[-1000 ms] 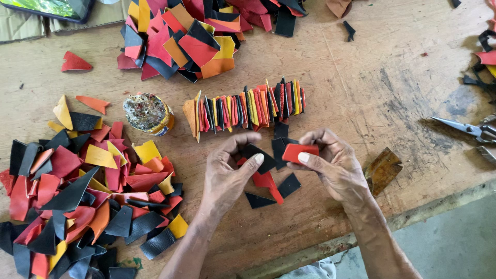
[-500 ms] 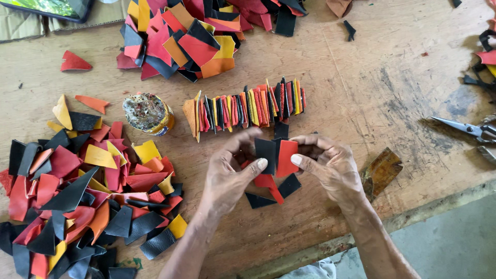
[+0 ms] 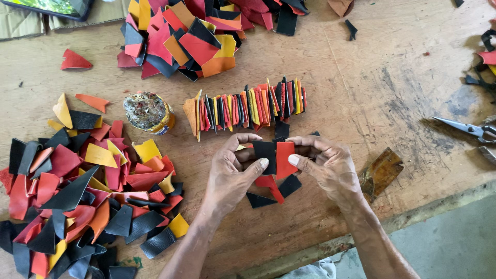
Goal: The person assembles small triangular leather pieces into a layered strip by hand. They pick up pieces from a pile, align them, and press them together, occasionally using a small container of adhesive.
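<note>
Soft even daylight, bright enough, faint shadows under the scraps, no glare, sharp focus, slight bending at edges.

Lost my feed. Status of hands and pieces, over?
Left hand and right hand pinch black piece beside red piece. Nothing in the way.

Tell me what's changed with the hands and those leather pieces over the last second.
The right hand swung its red leather piece from lying flat to upright and brought it against the black piece held by the left hand; both thumbs now press them side by side. The row of stacked pieces, the scrap piles, the tin and the scissors stayed put.
</note>
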